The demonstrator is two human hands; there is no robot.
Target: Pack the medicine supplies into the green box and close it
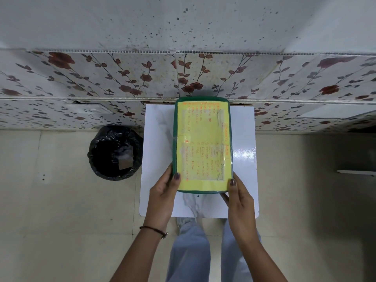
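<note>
The green box [201,192] lies shut on the small white table [158,151], its long side running away from me. A yellow sheet with orange handwriting [203,145] is taped over the lid and covers almost all of it. My left hand [163,192] grips the near left corner, thumb on the lid's rim. My right hand [238,197] grips the near right corner the same way. No medicine supplies show outside the box; its inside is hidden.
A bin lined with a black bag [115,152] stands on the floor left of the table. A wall with flowered tiles [126,82] rises right behind the table. My legs in pale trousers [189,251] are below the table's near edge.
</note>
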